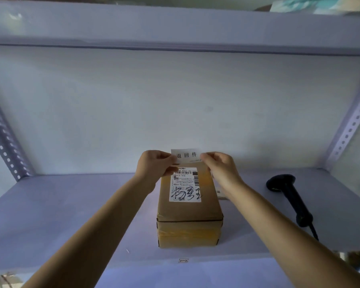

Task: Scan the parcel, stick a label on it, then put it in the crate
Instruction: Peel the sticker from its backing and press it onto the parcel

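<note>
Labelling step, judging by the scanner (291, 201) lying aside on the shelf (71, 215). Label (186, 155) pinched between left hand (154, 165) and right hand (220, 167), above the far end of the parcel (188, 213). Next: lower and press flat, clear of the barcode. No crate visible.

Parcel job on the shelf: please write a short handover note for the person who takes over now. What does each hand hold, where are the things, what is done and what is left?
Left hand and right hand: both pinch the white label, one at each end, above the far end of the parcel.
Parcel: brown box lying flat on the shelf, shipping label facing up.
Scanner: lying on the shelf to the right of the parcel, not in hand.
Done: the scan cannot be confirmed from this view.
Left: stick the white label on the parcel, then put it in the crate. No crate is in view.
</note>
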The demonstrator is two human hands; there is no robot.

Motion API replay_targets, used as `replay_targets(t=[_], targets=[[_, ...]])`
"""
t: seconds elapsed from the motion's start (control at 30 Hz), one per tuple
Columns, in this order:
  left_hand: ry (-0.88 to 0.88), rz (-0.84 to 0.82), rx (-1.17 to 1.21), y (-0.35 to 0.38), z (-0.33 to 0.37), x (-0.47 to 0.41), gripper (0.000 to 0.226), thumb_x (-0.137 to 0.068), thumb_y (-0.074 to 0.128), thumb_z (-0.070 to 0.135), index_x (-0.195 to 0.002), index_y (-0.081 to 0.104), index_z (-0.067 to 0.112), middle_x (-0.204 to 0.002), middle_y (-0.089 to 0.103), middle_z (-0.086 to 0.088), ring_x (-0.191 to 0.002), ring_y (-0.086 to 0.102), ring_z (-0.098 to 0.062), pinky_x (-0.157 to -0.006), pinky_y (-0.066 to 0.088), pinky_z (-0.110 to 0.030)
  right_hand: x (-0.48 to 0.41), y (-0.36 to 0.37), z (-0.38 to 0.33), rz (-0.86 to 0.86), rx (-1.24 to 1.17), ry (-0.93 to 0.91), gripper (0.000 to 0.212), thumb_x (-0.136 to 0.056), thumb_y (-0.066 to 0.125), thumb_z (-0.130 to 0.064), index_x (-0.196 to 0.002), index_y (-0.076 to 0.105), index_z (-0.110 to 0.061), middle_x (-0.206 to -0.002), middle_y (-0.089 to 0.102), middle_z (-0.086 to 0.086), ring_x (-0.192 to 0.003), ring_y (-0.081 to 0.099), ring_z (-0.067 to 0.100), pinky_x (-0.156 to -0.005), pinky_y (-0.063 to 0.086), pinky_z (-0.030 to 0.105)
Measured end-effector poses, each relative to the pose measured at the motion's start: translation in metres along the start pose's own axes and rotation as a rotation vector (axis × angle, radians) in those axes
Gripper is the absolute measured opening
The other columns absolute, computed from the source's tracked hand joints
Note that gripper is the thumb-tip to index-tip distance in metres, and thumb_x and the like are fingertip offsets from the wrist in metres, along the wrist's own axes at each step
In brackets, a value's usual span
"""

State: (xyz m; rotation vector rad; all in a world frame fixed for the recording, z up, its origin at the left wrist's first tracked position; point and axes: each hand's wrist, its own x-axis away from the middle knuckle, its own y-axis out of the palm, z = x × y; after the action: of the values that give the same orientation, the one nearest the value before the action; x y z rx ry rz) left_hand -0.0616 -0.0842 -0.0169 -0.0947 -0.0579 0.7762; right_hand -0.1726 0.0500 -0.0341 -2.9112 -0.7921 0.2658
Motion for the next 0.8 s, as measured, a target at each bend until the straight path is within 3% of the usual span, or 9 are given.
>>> replay_targets(t=[0.1,0.2,0.3,0.4,0.5,0.57,0.67,0.8], targets=[[-0.020,0.041,-0.083,0.001,0.007,-0.029,0.005,-0.089,0.067,0.009,-0.088,0.065,0.005,-0.079,0.070,-0.008,-0.054,0.068,-0.013,-0.058,0.059,-0.023,-0.021,0.006,-0.012,0.000,0.073,0.012,0.022,-0.090,0.060,-0.021,-0.070,0.061,-0.012,-0.058,0.050,-0.004,-0.055,0.045,0.010,-0.055,0.034,0.026],[-0.043,0.053,-0.268,0.002,0.012,-0.054,0.015,-0.089,0.068,0.018,-0.076,0.063,0.015,-0.084,0.066,-0.007,-0.065,0.061,-0.017,-0.074,0.058,-0.035,-0.040,0.009,-0.013,0.013,0.094,0.044,0.020,-0.089,0.058,-0.022,-0.077,0.056,-0.006,-0.064,0.042,0.005,-0.058,0.038,0.017,-0.055,0.029,0.028],[-0.085,0.037,-0.344,0.004,0.012,-0.067,0.010,-0.089,0.068,0.018,-0.083,0.067,0.010,-0.082,0.063,-0.008,-0.063,0.055,-0.019,-0.061,0.050,-0.030,-0.054,0.012,-0.002,-0.036,0.160,0.096,0.018,-0.090,0.057,-0.023,-0.080,0.054,-0.008,-0.068,0.039,0.009,-0.063,0.035,0.018,-0.059,0.026,0.028],[-0.115,0.046,-0.398,0.009,0.005,-0.072,0.008,-0.087,0.070,0.020,-0.087,0.068,0.012,-0.076,0.060,-0.003,-0.054,0.043,-0.014,-0.046,0.037,-0.022,-0.062,0.017,0.012,0.002,0.210,0.143,0.035,-0.089,0.058,-0.021,-0.082,0.061,0.013,-0.076,0.052,0.012,-0.068,0.047,0.020,-0.065,0.032,0.031],[-0.139,0.059,-0.388,0.015,-0.009,-0.075,0.012,-0.085,0.072,0.022,-0.091,0.072,0.012,-0.088,0.068,-0.005,-0.059,0.053,-0.015,-0.041,0.038,-0.022,-0.063,0.021,0.022,0.050,0.285,0.154,0.033,-0.090,0.058,-0.021,-0.091,0.067,0.011,-0.078,0.060,0.010,-0.069,0.053,0.022,-0.067,0.038,0.031],[-0.152,0.072,-0.371,0.018,-0.020,-0.078,0.019,-0.084,0.072,0.024,-0.098,0.070,0.010,-0.100,0.071,-0.007,-0.073,0.063,-0.018,-0.046,0.046,-0.024,-0.064,0.024,0.026,0.069,0.328,0.142,0.032,-0.090,0.057,-0.021,-0.090,0.070,0.008,-0.077,0.062,0.009,-0.071,0.055,0.022,-0.064,0.038,0.029],[-0.174,0.108,-0.346,0.019,-0.030,-0.080,0.042,-0.081,0.075,0.028,-0.116,0.061,0.008,-0.112,0.067,-0.010,-0.094,0.068,-0.024,-0.071,0.058,-0.034,-0.064,0.030,0.033,0.089,0.399,0.106,0.031,-0.092,0.053,-0.023,-0.088,0.071,0.002,-0.078,0.064,0.006,-0.074,0.058,0.021,-0.055,0.036,0.025],[-0.167,0.103,-0.377,0.018,-0.031,-0.078,0.052,-0.083,0.073,0.029,-0.126,0.055,0.004,-0.120,0.063,-0.011,-0.101,0.064,-0.024,-0.071,0.051,-0.031,-0.062,0.032,0.038,0.110,0.420,0.059,0.024,-0.094,0.051,-0.023,-0.083,0.064,-0.006,-0.076,0.060,0.002,-0.067,0.054,0.012,-0.048,0.032,0.020]])
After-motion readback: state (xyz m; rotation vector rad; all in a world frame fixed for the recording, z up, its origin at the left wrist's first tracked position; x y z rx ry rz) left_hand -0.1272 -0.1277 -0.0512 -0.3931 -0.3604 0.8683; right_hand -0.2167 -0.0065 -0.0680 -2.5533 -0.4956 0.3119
